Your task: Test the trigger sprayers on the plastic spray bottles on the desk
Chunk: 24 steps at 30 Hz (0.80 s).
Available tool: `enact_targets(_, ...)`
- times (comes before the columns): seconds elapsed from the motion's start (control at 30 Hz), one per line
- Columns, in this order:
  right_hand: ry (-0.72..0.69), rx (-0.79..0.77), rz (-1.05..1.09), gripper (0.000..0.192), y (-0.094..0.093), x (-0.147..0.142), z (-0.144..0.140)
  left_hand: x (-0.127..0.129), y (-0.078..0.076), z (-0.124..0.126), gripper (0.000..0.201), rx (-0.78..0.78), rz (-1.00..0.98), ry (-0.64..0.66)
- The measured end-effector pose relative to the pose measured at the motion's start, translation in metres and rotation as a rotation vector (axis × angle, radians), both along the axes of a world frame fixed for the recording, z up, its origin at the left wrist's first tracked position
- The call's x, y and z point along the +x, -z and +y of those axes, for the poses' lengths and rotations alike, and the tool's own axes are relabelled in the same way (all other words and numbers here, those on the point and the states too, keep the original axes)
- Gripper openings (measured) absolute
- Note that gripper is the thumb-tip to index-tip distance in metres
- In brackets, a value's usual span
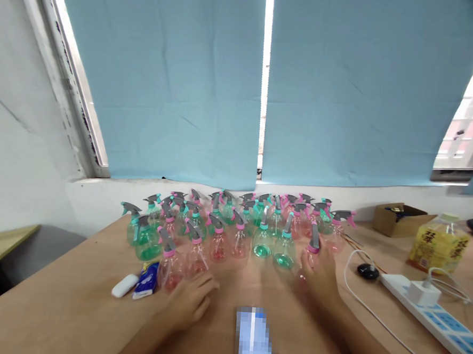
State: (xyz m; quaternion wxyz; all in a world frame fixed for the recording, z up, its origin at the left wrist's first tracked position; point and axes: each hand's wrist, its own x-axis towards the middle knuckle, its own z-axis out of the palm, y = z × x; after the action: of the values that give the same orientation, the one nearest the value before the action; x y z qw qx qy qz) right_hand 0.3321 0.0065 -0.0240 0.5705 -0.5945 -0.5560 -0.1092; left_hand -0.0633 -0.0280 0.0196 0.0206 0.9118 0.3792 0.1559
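Observation:
Several clear spray bottles with grey trigger heads stand upright in a crowded group on the table. Some are pink with pink collars, others green with teal collars. My right hand [319,273] is wrapped round a pink spray bottle [314,245] at the group's front right; its lower body is partly hidden by my fingers. My left hand [191,300] rests low over the table with fingers loosely bent and apart, holding nothing. Just behind it stand two pink spray bottles, one at the left [172,269] and one beside it [197,255]. A green spray bottle [284,249] is left of my right hand.
A phone-like pixelated thing [254,338] lies at the front. A white case [124,286] and blue packet [147,281] are at left. Rightward are a power strip [436,317] with cables, a black mouse-like object [367,271], a yellow-labelled jug [438,245] and a cardboard box [398,221].

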Motion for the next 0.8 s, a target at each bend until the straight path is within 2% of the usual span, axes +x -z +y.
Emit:
enact_targets(0.07,0.063,0.017,-0.05,0.043,0.006,0.005,0.008,-0.016,-0.002,-0.001,0.021,0.168,-0.176,-0.101)
enact_targets(0.1,0.081,0.013,-0.053,0.044,0.009,0.007,0.011,-0.024,-0.003,0.001,0.017,0.286,-0.282,-0.186)
enact_targets(0.13,0.081,0.004,-0.046,0.045,0.011,0.008,0.013,-0.032,-0.005,0.003,0.021,0.428,-0.405,-0.297)
enact_targets(0.2,0.077,0.012,-0.005,0.052,0.012,0.009,0.015,-0.045,-0.01,0.011,0.044,0.623,-0.597,-0.534)
enact_targets(0.3,0.142,0.116,0.026,0.074,0.007,0.008,0.01,-0.06,-0.015,0.027,0.072,0.684,-0.745,-0.684)
enact_targets(0.4,0.155,0.277,-0.113,0.087,-0.006,0.007,-0.003,-0.067,-0.011,0.042,0.088,0.59,-0.824,-0.671)
enact_targets(0.53,0.027,0.415,-0.324,0.084,-0.025,0.009,-0.019,-0.064,0.004,0.048,0.089,0.436,-0.882,-0.599)
enact_targets(0.67,-0.074,0.495,-0.358,0.075,-0.032,0.009,-0.025,-0.055,0.014,0.036,0.081,0.481,-0.814,-0.655)
enact_targets(0.8,-0.135,0.512,-0.375,0.068,-0.03,0.002,-0.029,-0.042,0.019,0.013,0.073,0.5,-0.748,-0.647)
